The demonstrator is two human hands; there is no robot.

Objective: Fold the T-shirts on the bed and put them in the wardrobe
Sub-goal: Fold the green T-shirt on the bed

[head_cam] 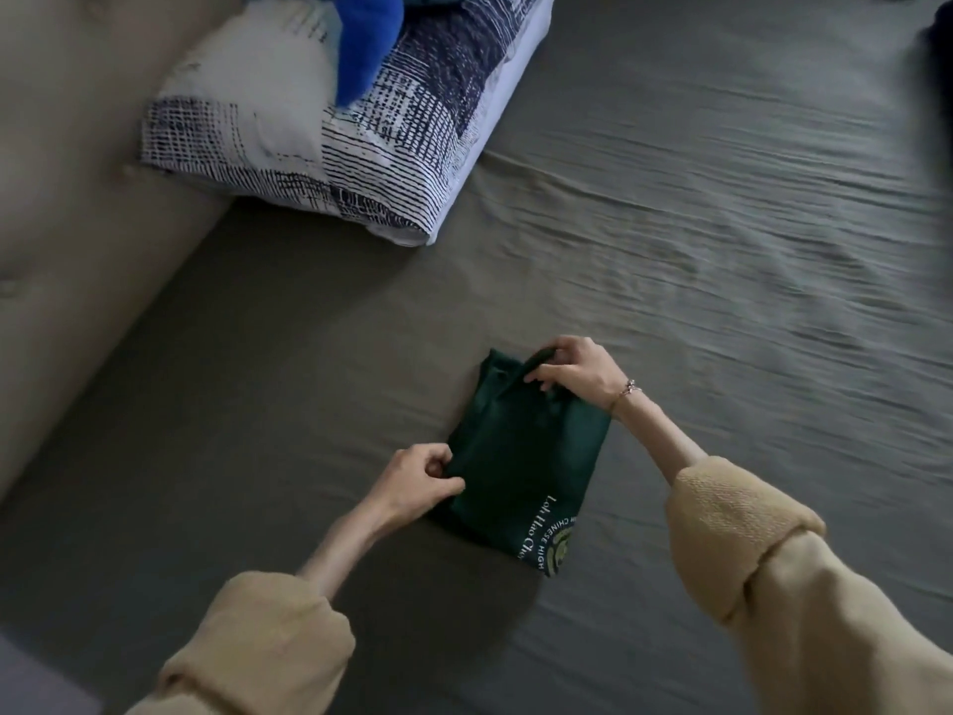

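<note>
Head view: folded green T-shirt (521, 472) on grey bed sheet (722, 250); left hand (420, 479) pinching its left edge, right hand (567, 371) gripping top fold. Logo lettering partly hidden by fold; blue item (368, 41) on patterned pillow (319, 147) cut off at top.

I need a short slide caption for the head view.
Both hands, left hand and right hand, pinch a folded green T-shirt on the bed.

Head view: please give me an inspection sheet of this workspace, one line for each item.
Surface: grey-brown bed sheet, wrinkled on the right.
Job's things: dark green T-shirt, folded small, flat on the sheet.
Clutter: patterned pillow with a blue plush toy on it.
Grippers: left hand pinches the shirt's left edge; right hand grips its far edge.
Cables: nothing seen.
Surroundings: beige padded headboard; wardrobe not in view.
</note>
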